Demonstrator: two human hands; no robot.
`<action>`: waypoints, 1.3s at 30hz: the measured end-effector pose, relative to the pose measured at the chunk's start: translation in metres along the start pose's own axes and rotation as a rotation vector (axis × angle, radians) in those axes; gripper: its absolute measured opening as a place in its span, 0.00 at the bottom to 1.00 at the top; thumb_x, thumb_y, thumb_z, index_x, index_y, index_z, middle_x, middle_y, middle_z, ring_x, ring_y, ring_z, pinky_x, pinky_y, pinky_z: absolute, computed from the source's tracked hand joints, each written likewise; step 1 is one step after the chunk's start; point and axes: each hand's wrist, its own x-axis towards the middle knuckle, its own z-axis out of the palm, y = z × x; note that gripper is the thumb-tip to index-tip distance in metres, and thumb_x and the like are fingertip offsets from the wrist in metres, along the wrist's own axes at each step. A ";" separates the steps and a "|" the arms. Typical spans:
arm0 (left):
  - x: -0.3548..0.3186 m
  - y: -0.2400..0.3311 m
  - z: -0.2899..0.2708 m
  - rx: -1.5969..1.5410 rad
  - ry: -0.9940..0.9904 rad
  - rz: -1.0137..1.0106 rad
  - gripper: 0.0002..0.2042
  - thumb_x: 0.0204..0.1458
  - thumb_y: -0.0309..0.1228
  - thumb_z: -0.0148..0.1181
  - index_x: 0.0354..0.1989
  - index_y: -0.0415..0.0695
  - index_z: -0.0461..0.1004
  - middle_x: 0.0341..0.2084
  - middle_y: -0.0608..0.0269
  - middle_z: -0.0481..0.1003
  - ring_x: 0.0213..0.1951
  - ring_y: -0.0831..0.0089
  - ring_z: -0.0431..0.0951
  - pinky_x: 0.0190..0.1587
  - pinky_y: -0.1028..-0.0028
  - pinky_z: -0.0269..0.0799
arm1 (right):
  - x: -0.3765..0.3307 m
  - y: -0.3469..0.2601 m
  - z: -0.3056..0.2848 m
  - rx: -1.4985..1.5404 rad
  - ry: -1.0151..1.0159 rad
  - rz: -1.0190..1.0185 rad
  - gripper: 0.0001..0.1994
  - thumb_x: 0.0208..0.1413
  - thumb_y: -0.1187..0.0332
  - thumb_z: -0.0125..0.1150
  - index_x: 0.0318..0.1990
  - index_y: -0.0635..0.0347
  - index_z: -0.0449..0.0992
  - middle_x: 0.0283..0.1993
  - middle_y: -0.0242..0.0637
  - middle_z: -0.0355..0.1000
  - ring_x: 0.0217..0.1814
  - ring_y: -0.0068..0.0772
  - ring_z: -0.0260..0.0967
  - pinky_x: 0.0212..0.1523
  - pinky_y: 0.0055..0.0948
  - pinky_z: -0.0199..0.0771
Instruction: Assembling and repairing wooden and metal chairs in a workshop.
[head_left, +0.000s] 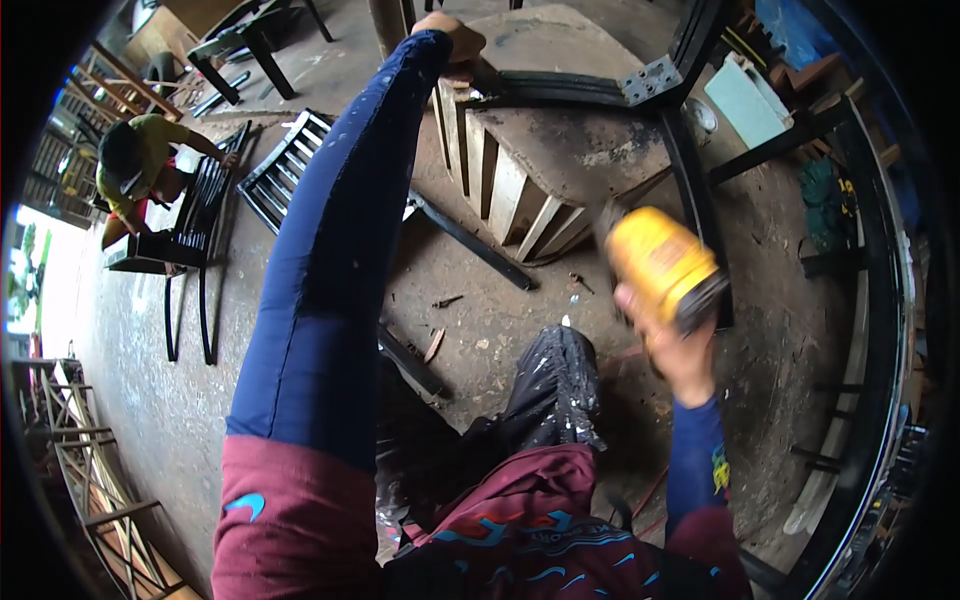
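Step in hand, as judged: positioning the tool against the frame. The left hand (pixel 452 38) is closed on the black metal frame (pixel 560 90) at its upper rail, above the pale wooden slats (pixel 500 190). The right hand (pixel 672 345) grips a yellow power drill (pixel 662 265) — blurred, clear of the frame's right leg. The next move calls for a steady, aligned tool.

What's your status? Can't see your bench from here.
Left hand gripping black frame over the slatted wooden seat. Right hand holding yellow power tool, raised clear of the frame. Nothing between them.
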 end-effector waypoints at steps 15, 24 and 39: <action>0.016 -0.011 0.000 0.062 -0.170 -0.003 0.17 0.57 0.41 0.56 0.36 0.35 0.70 0.11 0.65 0.74 0.14 0.74 0.75 0.20 0.76 0.72 | 0.224 -0.100 0.064 0.779 -0.064 0.973 0.09 0.55 0.64 0.67 0.28 0.51 0.72 0.18 0.21 0.62 0.16 0.16 0.58 0.18 0.23 0.60; 0.015 -0.068 0.036 0.212 0.056 0.333 0.13 0.59 0.37 0.51 0.29 0.41 0.75 0.11 0.63 0.72 0.11 0.71 0.72 0.16 0.71 0.67 | 0.248 -0.132 0.066 0.797 -0.159 1.245 0.09 0.54 0.68 0.64 0.25 0.53 0.71 0.17 0.24 0.62 0.16 0.20 0.58 0.19 0.27 0.62; 0.023 -0.075 0.037 0.244 -0.197 0.002 0.17 0.60 0.40 0.48 0.24 0.43 0.75 0.09 0.65 0.71 0.11 0.71 0.72 0.18 0.70 0.68 | 0.277 -0.130 0.057 0.737 -0.274 1.329 0.09 0.55 0.67 0.64 0.26 0.52 0.71 0.19 0.23 0.61 0.18 0.19 0.57 0.21 0.28 0.62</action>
